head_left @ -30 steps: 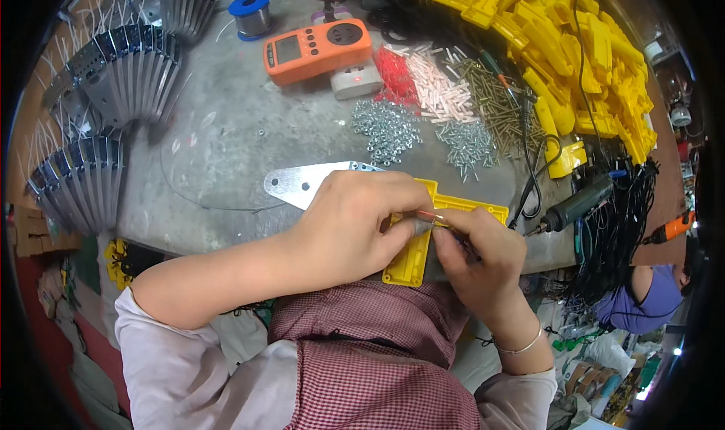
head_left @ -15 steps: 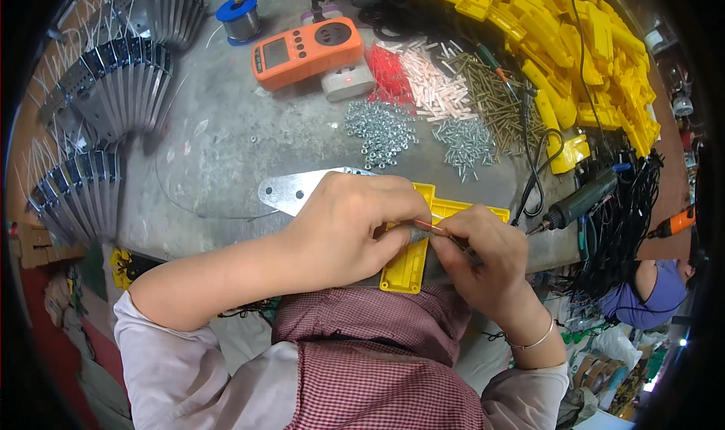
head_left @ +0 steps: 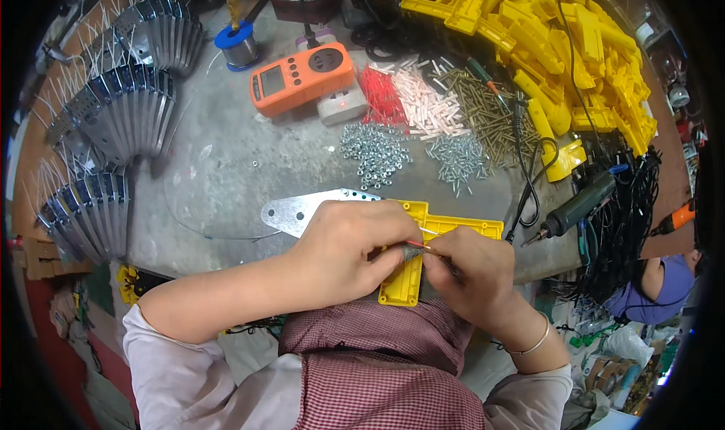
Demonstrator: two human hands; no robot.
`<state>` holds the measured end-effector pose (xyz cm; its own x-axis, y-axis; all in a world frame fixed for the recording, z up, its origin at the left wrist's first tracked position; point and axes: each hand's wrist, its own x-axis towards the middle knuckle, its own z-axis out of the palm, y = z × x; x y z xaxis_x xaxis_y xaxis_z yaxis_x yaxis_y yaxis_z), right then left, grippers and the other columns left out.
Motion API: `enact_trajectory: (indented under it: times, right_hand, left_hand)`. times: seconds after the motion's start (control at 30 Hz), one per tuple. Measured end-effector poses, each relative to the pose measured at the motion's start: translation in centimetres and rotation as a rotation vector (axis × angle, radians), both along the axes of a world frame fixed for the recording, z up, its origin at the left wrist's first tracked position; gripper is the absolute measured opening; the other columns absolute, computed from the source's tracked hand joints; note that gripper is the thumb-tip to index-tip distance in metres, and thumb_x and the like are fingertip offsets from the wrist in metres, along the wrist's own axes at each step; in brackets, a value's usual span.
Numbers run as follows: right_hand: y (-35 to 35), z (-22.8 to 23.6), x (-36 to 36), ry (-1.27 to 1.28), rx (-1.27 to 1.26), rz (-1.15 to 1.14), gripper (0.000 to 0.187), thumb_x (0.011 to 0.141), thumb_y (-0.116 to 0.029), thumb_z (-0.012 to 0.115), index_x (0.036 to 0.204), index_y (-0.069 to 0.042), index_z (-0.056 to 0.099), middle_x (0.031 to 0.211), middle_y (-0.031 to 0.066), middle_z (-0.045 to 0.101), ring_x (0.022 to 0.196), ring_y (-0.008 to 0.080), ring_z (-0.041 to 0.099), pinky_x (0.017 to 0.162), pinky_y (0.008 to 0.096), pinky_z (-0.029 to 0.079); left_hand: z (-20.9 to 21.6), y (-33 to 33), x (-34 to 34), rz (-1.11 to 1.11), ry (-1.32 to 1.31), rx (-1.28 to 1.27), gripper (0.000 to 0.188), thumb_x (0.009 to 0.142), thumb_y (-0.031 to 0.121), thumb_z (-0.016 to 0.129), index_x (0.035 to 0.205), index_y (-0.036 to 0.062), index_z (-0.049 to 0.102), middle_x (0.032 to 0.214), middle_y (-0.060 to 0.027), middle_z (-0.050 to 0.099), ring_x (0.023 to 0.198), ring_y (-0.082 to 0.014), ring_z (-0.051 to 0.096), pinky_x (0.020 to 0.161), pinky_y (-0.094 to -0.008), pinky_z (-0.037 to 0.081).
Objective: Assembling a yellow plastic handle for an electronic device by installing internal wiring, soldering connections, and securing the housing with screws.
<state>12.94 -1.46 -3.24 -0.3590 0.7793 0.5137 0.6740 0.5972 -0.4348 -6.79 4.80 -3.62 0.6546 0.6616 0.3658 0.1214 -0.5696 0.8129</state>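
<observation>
Both hands meet over a yellow plastic housing (head_left: 404,286) at the table's near edge. A thin red wire (head_left: 414,243) runs between them, its end copper-coloured. My left hand (head_left: 351,245) is closed, pinching the red wire between thumb and fingers; something grey covers the thumb tip. Fingertips of my right hand (head_left: 474,267) are pinched together at the wire's other end, and something dark, perhaps cable, shows inside that hand. A short pale strand sticks up beside the fingers. Behind the left hand, a flat silver metal plate (head_left: 283,215) with holes lies partly covered.
Loose nuts (head_left: 374,154), screws (head_left: 459,162), red pieces (head_left: 384,94), pink-white sleeves (head_left: 429,105) and brass pins (head_left: 491,112) lie piled beyond. An orange meter (head_left: 302,78) and solder spool (head_left: 239,46) stand behind. Yellow housings (head_left: 559,37), an electric screwdriver (head_left: 581,203) and black cables are right; metal blades (head_left: 124,112) left.
The view has shifted slightly, so the table's things sit a little differently in the picture. Both hands keep their pinch on the wire, and a pale strand now shows beside the fingers.
</observation>
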Motion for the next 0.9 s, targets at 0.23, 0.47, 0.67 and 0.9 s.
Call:
enact_trajectory:
  times: [0.23, 0.47, 0.67, 0.9]
  right_hand:
    - [0.1, 1.0, 0.5, 0.493, -0.808, -0.023, 0.008, 0.081, -0.003, 0.067, 0.083, -0.002, 0.059, 0.072, 0.0008, 0.059, 0.057, 0.0048, 0.051, 0.05, 0.0212, 0.04]
    - [3.0, 2.2, 3.9, 0.09, -0.453, 0.037, 0.015, 0.079, -0.013, 0.071, 0.089, -0.004, 0.063, 0.078, 0.0069, 0.06, 0.069, 0.0175, 0.06, 0.059, 0.0285, 0.047]
    - [3.7, 0.5, 1.0, -0.228, -0.209, 0.022, 0.018, 0.075, -0.018, 0.07, 0.088, -0.007, 0.064, 0.082, 0.0082, 0.055, 0.081, 0.0271, 0.058, 0.064, 0.0385, 0.048]
    - [0.8, 1.3, 1.1, -0.114, -0.246, -0.074, 0.01, 0.079, -0.011, 0.067, 0.089, -0.008, 0.065, 0.075, 0.0069, 0.052, 0.067, 0.0248, 0.058, 0.056, 0.0356, 0.046]
  left_hand:
    - [1.6, 1.2, -1.3, -0.082, 0.097, 0.038, 0.024, 0.07, 0.0, 0.064, 0.092, 0.0048, 0.07, 0.092, -0.008, 0.064, 0.089, -0.0258, 0.061, 0.08, -0.0358, 0.048]
    - [2.5, 1.2, -0.4, 0.069, 0.123, -0.037, 0.026, 0.07, -0.001, 0.064, 0.095, 0.0032, 0.071, 0.087, -0.0095, 0.065, 0.083, -0.0238, 0.061, 0.075, -0.0344, 0.048]
    - [1.6, 1.5, 0.4, 0.109, 0.145, -0.003, 0.021, 0.071, -0.001, 0.066, 0.092, 0.0023, 0.067, 0.082, -0.0091, 0.065, 0.076, -0.0248, 0.06, 0.073, -0.0351, 0.048]
    - [1.3, 1.0, 1.0, 0.228, 0.322, 0.308, 0.017, 0.069, 0.004, 0.066, 0.085, 0.0052, 0.065, 0.082, -0.0073, 0.06, 0.083, -0.0262, 0.056, 0.072, -0.0371, 0.046]
